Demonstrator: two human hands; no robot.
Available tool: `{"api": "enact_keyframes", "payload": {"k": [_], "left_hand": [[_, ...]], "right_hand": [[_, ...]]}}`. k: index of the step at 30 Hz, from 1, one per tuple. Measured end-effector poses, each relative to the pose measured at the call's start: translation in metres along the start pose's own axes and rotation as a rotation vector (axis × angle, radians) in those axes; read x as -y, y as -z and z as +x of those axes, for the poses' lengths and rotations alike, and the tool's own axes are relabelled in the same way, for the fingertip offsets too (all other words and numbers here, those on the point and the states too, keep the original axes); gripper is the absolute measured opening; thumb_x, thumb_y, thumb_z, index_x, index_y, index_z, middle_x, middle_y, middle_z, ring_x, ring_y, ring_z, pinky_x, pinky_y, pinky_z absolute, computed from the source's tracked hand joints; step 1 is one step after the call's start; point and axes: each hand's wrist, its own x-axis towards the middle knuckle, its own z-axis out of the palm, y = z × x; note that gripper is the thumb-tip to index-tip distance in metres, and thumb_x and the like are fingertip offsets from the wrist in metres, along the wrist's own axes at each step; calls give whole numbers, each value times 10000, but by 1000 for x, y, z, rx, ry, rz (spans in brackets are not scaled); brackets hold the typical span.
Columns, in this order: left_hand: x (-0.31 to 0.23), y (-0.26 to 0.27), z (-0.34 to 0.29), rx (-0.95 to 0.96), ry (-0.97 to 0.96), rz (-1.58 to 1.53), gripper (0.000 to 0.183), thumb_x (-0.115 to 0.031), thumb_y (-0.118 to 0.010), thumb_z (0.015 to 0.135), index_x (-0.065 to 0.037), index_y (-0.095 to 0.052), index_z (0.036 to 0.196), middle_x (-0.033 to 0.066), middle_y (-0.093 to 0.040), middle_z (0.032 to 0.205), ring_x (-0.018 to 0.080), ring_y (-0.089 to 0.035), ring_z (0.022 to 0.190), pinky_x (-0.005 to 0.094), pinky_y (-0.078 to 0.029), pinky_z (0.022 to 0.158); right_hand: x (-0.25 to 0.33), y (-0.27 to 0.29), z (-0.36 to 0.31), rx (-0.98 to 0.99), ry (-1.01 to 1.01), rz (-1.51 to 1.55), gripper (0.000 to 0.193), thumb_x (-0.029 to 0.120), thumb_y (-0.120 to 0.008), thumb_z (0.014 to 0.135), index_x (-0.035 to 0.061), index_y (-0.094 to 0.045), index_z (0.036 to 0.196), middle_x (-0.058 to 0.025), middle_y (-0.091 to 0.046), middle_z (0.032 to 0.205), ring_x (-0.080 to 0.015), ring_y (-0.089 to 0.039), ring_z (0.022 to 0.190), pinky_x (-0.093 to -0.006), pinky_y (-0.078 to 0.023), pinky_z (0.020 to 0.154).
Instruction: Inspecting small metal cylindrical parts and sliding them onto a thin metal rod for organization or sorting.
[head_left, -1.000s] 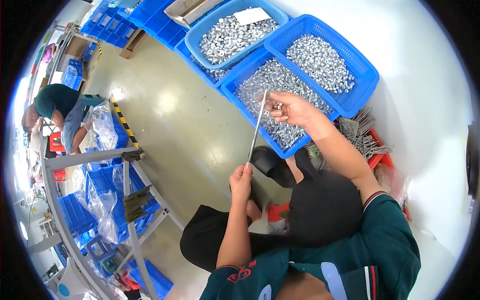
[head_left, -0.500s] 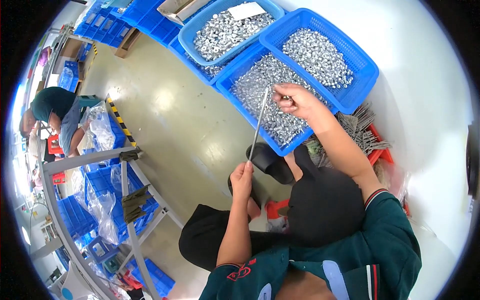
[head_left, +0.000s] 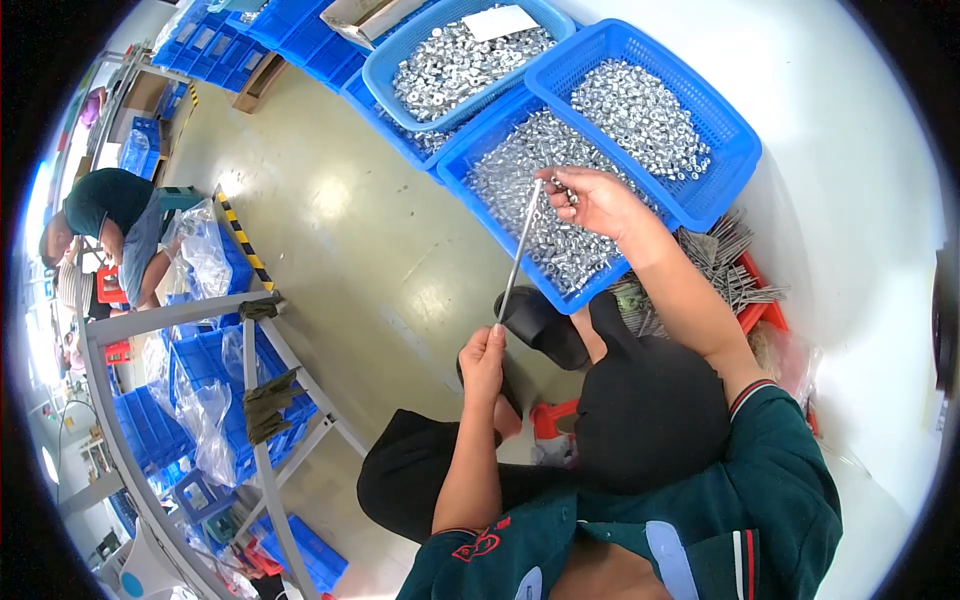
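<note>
Holding slim metal rod [head_left: 519, 250], cylindrical fittings [head_left: 572, 252] nearby

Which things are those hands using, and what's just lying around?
In use:
left hand, gripping a metal rod
right hand, at the rod's tip
blue basket beneath it
small metal pieces inside
probably the loose rods nearby

Seemingly just lying about:
white card
clear plastic bags
cardboard box

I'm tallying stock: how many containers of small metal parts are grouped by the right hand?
4 visible: a blue bin below the right hand, a blue basket to its upper right, a light-blue basket farther left, and a partly covered bin beneath that. Others may be hidden.
</note>
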Motion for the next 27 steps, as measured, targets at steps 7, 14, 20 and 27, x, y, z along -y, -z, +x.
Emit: {"api": "enact_keyframes", "payload": {"k": [7,14,20,27], "left_hand": [[1,0,-2,-11,-43,35,312,-261,-535,876,-62,-503,638,-57,-417,575,35,-345,533,199,-269,484],[-12,2,-5,-37,-52,154,318,-247,-555,860,-12,-500,652,-42,-378,553,49,-335,550,227,-305,486],[-11,12,-4,-26,-87,173,314,-236,-551,860,-2,-496,659,-35,-380,552,57,-342,550,236,-314,489],[-18,4,1,-32,-32,51,350,-281,-489,895,-71,-463,617,-39,-417,556,45,-372,500,207,-304,463]], "right_hand": [[0,4,2,86,11,31,190,138,-518,873,-32,-534,958,-22,-480,708,-60,-403,547,-161,-314,411],[11,-6,-6,70,80,-262,147,121,-573,830,-7,-579,904,21,-459,632,-34,-368,503,-163,-266,402],[26,-26,-15,99,-18,-849,114,117,-643,736,41,-625,819,21,-516,620,-16,-383,488,-183,-254,407],[-22,-24,-12,184,-174,-423,245,138,-568,825,-11,-550,1018,-12,-538,761,-56,-463,603,-183,-352,495]]}}
